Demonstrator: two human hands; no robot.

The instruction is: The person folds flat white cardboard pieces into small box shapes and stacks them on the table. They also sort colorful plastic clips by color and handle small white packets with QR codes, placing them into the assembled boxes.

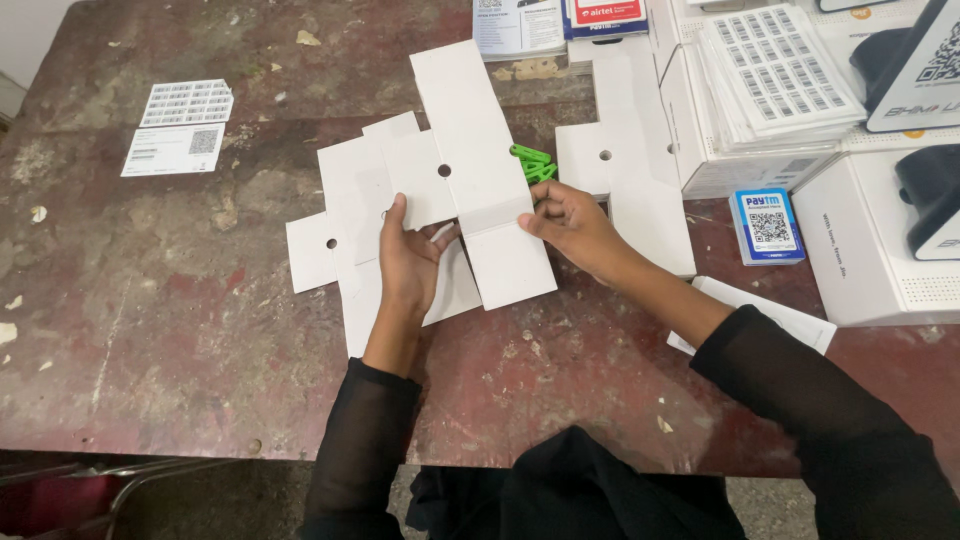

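While I watch remotely, left hand (408, 262) and right hand (566, 222) each pinch an unfolded white card blank (470, 165) lying flat on the tabletop (170, 330); no folds made, green clips (533, 163) untouched.

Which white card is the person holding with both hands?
The top card in the middle: left hand and right hand grip its sides. The other cards lie flat beneath or beside it.
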